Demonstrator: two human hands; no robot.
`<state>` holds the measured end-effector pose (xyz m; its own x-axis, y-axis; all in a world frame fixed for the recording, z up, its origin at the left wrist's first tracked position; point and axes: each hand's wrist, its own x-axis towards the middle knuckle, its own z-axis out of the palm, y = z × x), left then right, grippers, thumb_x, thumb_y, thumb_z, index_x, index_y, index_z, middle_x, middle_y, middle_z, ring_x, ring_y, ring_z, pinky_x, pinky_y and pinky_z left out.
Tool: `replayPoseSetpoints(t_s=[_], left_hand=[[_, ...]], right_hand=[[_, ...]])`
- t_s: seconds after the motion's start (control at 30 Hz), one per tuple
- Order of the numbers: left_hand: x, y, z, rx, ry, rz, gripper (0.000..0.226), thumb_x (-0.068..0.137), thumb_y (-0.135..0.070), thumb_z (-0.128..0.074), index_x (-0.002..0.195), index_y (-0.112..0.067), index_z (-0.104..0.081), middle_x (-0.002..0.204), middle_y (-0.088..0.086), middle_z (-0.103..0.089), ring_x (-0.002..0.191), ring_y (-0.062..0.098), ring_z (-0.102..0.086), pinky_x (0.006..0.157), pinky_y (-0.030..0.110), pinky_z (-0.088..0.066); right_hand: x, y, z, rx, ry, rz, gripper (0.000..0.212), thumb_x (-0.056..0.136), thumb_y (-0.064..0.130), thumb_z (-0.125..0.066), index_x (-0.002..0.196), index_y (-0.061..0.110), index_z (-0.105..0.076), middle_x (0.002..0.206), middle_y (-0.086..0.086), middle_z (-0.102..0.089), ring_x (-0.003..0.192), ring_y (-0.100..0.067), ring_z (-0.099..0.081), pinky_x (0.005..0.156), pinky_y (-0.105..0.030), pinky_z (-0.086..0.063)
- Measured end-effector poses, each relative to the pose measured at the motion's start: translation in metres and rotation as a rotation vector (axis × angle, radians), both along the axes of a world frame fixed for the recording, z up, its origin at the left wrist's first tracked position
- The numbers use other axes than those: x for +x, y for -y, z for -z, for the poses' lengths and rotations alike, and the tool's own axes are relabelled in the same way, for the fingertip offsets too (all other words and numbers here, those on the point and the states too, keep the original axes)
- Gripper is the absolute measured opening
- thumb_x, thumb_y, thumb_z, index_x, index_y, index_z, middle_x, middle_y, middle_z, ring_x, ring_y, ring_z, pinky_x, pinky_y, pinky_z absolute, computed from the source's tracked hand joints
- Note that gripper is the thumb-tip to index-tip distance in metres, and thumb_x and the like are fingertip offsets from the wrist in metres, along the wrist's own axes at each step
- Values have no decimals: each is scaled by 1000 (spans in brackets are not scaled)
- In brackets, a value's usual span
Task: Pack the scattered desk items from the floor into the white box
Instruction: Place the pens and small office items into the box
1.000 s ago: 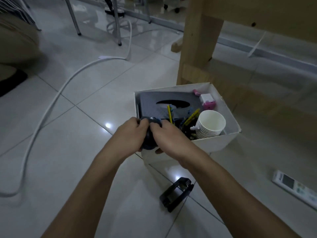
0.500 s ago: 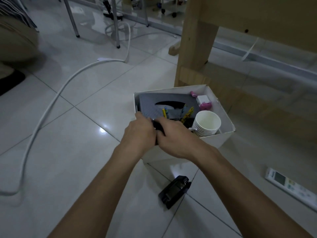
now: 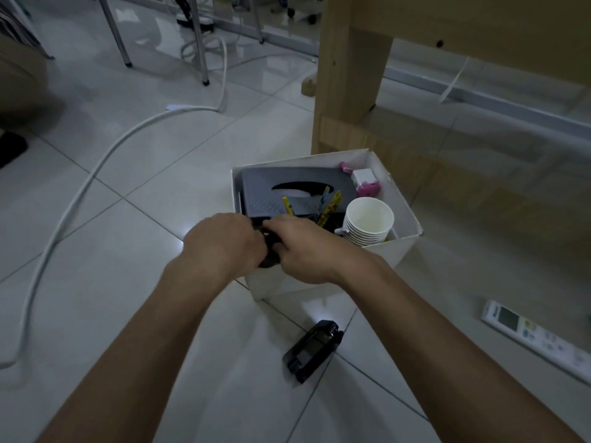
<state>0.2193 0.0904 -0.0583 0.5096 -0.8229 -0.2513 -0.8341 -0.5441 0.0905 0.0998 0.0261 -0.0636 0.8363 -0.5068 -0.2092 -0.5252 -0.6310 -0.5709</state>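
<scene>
The white box point(image 3: 401, 193) stands on the tiled floor by a wooden table leg. Inside lie a grey tissue holder point(image 3: 287, 196), coloured clips point(image 3: 326, 206), a stack of paper cups point(image 3: 369, 220) and a small pink and white item point(image 3: 366, 183). My left hand point(image 3: 224, 244) and my right hand point(image 3: 303, 247) meet over the box's near rim, both closed on a small dark object point(image 3: 270, 251) that is mostly hidden between them. A black stapler-like item point(image 3: 311, 350) lies on the floor in front of the box, and a white remote control point(image 3: 537, 338) lies to the right.
A thick white cable point(image 3: 96, 174) curves across the floor on the left. The wooden table leg point(image 3: 348, 75) rises just behind the box. Metal chair legs point(image 3: 200, 43) stand at the far back. A dark shape sits at the far left edge.
Both hands stay together on the dark object at the box's near rim; they moved slightly forward and down over the rim, then held. The view shifted a little.
</scene>
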Motion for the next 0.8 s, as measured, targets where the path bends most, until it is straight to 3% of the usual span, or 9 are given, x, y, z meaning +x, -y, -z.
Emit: replayPoseSetpoints(t_s=[0.13,0.27,0.4,0.53,0.67,0.8], left_hand=[[15,-8,10,14,-124,50,27,95,-35,-52,107,-17,-70,103,7,-69,90,25,-61,73,31,-48],[12,-14,22,-55,-81,23,36,83,-45,-70,109,-21,-71,102,5,-70,95,26,-65,75,32,-52],[15,-8,22,-38,-68,-63,42,71,-52,-77,105,-28,-73,98,4,-71,92,26,-67,73,30,-54],[17,10,24,68,0,-115,49,67,-52,-77,98,-17,-64,96,3,-64,96,27,-65,71,26,-47],[11,17,24,77,92,-63,41,78,-45,-71,103,-15,-60,104,6,-66,99,26,-65,68,26,-41],[5,-10,28,-154,7,-81,29,82,-42,-68,98,-19,-73,89,9,-70,84,31,-67,62,29,-46]], right_hand=[[10,-2,11,-155,-27,56,24,89,-1,-57,111,8,-64,109,-12,-59,101,-28,-57,74,-31,-43],[17,-8,8,-265,-132,99,23,88,-2,-59,107,8,-68,89,-11,-54,84,-30,-59,67,-31,-38],[16,-6,-4,-330,-171,112,25,86,2,-60,106,12,-71,83,-9,-48,78,-32,-51,66,-35,-40],[19,-8,-9,-340,-231,103,21,89,11,-63,109,13,-71,103,-13,-63,93,-33,-61,68,-34,-38],[23,-8,-18,-324,-350,11,20,92,9,-61,111,13,-67,108,-8,-63,87,-26,-56,69,-32,-39],[9,-15,-25,-454,-258,-72,28,89,0,-55,110,14,-67,76,-2,-46,69,-26,-48,64,-34,-36]])
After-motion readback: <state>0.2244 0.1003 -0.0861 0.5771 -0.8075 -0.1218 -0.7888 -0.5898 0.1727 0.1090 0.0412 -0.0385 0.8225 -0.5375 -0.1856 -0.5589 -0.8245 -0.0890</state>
